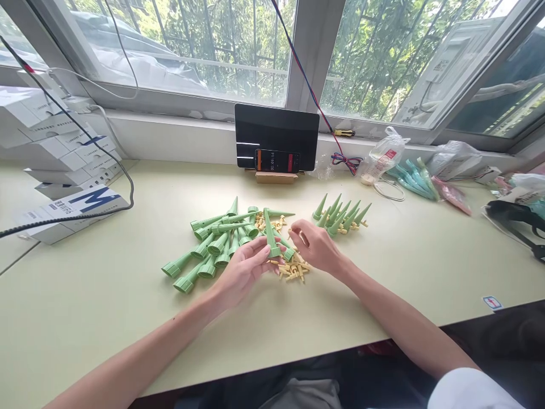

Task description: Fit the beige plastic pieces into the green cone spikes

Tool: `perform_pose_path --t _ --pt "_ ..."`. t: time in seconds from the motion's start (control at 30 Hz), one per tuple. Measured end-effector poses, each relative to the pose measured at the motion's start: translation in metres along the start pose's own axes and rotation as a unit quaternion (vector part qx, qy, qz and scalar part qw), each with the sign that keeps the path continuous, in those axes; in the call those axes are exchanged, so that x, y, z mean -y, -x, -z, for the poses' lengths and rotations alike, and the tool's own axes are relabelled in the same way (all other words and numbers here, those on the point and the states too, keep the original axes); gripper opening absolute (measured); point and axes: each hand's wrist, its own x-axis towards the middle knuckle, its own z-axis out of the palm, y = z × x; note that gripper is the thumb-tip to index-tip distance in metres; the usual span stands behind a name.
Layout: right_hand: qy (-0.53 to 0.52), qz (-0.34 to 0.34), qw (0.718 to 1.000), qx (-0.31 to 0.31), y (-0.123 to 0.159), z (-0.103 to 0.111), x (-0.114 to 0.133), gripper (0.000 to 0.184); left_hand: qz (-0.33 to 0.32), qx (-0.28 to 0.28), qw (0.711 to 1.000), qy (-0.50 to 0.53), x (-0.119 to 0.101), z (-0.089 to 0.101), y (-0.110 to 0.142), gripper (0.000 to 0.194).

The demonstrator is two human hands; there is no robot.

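Observation:
My left hand (251, 262) is closed around a green plastic cone spike (271, 236), its pointed tip up and its wide ribbed cap down by the fingers. Just to its right, my right hand (315, 244) is pinched, with what looks like a small yellow plastic piece at the fingertips, partly hidden by the fingers. Below and between the hands lies a loose pile of small yellow plastic pieces (294, 271). More of them are scattered behind the held spike. On the left, several green cone spikes (217, 244) lie heaped, mostly with open ends toward me.
At the right, several green spikes with yellow pieces (340, 216) stand in a cluster. A phone (277, 161) showing a timer leans on a black screen (276, 128). White boxes (63, 142) are stacked left, a black cable (123, 170) beside them. Plastic bags (383, 153) lie back right.

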Motion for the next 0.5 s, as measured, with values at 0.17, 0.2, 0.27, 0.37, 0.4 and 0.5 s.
perform_pose_path --t 0.17,0.2,0.27,0.37,0.4,0.5 --pt "-0.065 0.054 0.996 -0.033 0.006 -0.001 0.006 0.012 0.006 -0.001 1.000 0.003 -0.001 -0.001 0.001 0.030" --pt "-0.077 0.059 0.994 -0.040 0.007 -0.001 0.007 0.011 0.007 0.000 1.000 0.003 -0.001 -0.001 0.001 0.030" --pt "-0.097 0.062 0.992 -0.052 0.008 -0.002 0.009 0.009 0.006 -0.001 1.000 0.004 -0.001 -0.001 0.002 0.030" --pt "-0.114 0.053 0.990 -0.062 0.010 -0.003 0.011 0.006 0.005 -0.002 1.000 0.005 -0.001 -0.002 0.001 0.029" --pt "-0.117 0.053 0.990 -0.066 0.010 -0.004 0.011 0.005 0.004 0.000 1.000 0.006 0.000 -0.002 0.001 0.029" --pt "-0.130 0.068 0.987 -0.069 0.010 -0.004 0.012 0.008 0.001 0.005 1.000 0.006 0.000 -0.001 0.001 0.025"
